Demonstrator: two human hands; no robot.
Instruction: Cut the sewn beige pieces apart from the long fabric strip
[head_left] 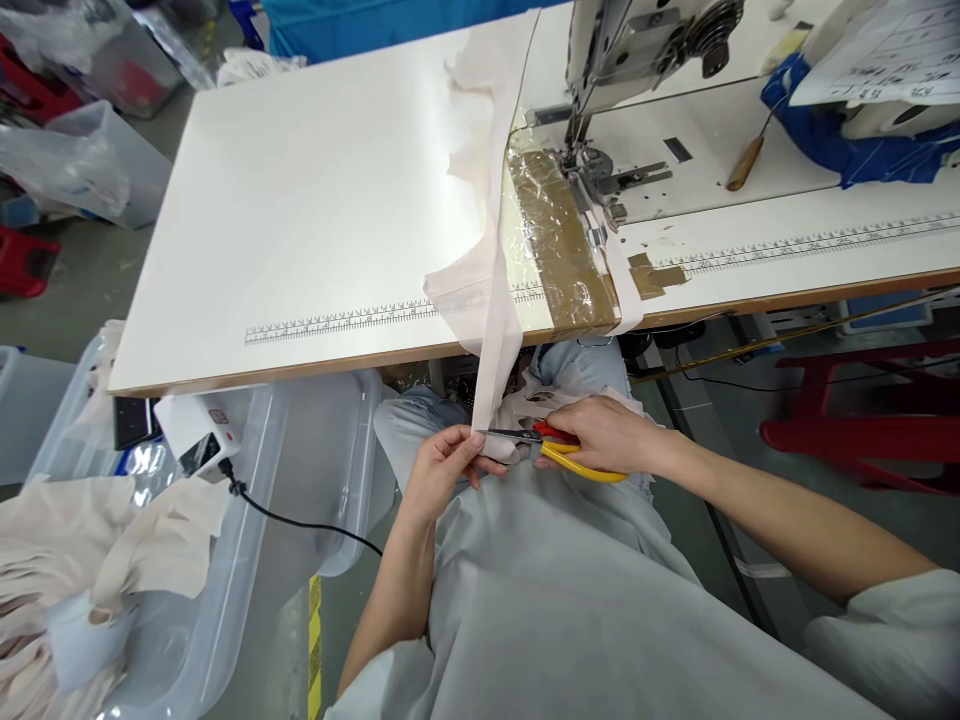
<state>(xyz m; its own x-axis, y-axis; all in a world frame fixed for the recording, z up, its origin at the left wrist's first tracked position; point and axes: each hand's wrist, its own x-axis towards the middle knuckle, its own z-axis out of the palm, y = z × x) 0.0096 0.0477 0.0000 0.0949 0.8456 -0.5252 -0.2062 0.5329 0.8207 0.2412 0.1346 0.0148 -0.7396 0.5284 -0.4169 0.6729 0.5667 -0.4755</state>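
Observation:
Over my lap, my left hand pinches the lower end of a long pale pink fabric strip. The strip hangs down over the table's front edge from the cloth lying on the top. My right hand grips a pair of scissors with red and yellow handles. Their blades point left and reach the strip right by my left fingertips. Whether the blades are closed on the fabric I cannot tell. More pale fabric lies bunched on my lap behind the scissors.
A sewing machine stands on the white table, with brown tape at its edge. A wooden-handled awl lies to the right. At lower left, a clear plastic bin holds pale fabric pieces and a white charger with a black cable. A red stool stands right.

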